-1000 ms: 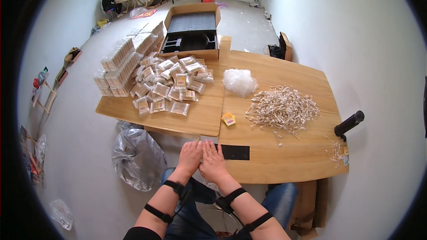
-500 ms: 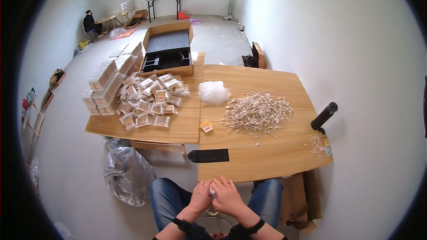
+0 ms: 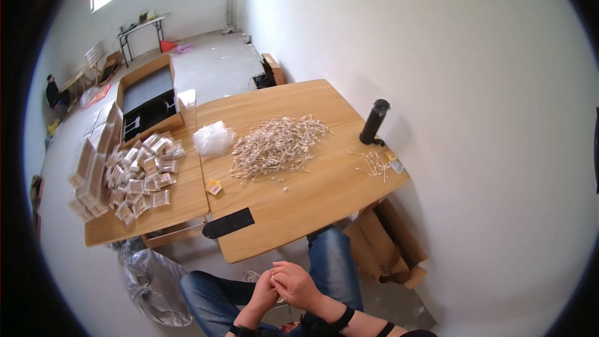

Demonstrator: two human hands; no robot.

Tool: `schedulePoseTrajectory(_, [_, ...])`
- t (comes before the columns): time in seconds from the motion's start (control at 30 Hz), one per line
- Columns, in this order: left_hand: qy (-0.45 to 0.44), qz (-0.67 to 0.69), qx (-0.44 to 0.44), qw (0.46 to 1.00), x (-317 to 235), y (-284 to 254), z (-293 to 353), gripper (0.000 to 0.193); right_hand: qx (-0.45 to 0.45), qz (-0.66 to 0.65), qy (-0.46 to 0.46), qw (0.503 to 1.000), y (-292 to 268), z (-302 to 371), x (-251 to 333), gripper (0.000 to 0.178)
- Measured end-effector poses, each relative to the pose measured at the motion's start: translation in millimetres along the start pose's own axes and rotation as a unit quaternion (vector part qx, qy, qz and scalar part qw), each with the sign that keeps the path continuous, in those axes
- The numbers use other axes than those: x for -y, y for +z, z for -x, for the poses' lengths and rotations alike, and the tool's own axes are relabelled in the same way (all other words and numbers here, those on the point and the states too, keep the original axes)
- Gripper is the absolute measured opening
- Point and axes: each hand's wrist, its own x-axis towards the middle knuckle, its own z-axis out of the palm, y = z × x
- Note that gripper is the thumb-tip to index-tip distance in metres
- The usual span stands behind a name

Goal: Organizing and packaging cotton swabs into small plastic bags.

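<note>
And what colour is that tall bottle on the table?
The bottle is black, seen clearest in the head view.

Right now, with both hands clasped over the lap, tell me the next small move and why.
Probably part the hands and reach the right hand forward to the heap of small sticks. Both hands are pressed together over the jeans, short of the wooden table, and the left hand seems to hold nothing; the heap lies mid-table, untouched.

- Left hand [image 3: 263, 294] mostly covered by right hand [image 3: 298, 284]; whether anything sits in their grip can't be told.
- Forearms cut off at lower edge.
- Small packets [image 3: 140, 178] on tabletop [image 3: 312, 203]: contents too small.
- Person far left [image 3: 55, 93]: tiny, blurred.
</note>
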Motion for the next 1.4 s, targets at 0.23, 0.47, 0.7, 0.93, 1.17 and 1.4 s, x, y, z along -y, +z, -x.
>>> schedulePoseTrajectory(0.23, [-0.021,0.008,-0.016,1.000,11.2,12.1,15.0,0.024,-0.007,0.001,-0.016,1.000,-10.9,6.2,12.7,0.010])
schedulePoseTrajectory(0.47, [0.021,-0.054,0.000,0.998,21.6,8.6,23.8,0.024,0.013,-0.028,-0.045,0.999,-11.4,7.4,10.6,0.012])
schedulePoseTrajectory(0.7, [-0.041,0.058,0.031,0.997,5.0,15.1,21.2,0.025,-0.023,-0.055,-0.001,0.998,-24.6,4.0,13.0,0.008])
schedulePoseTrajectory(0.93, [-0.127,0.094,0.114,0.981,0.6,1.2,20.0,0.028,0.045,-0.103,0.028,0.993,-57.0,0.0,1.3,0.009])
schedulePoseTrajectory(1.17, [-0.192,0.190,0.252,0.929,-13.8,-12.9,20.2,0.024,0.178,-0.178,0.033,0.967,-70.5,-6.1,-7.3,0.011])
schedulePoseTrajectory(1.4, [-0.189,0.155,0.267,0.932,-7.5,-25.2,19.5,0.028,0.219,-0.170,0.089,0.957,-50.7,-9.1,-6.6,0.009])
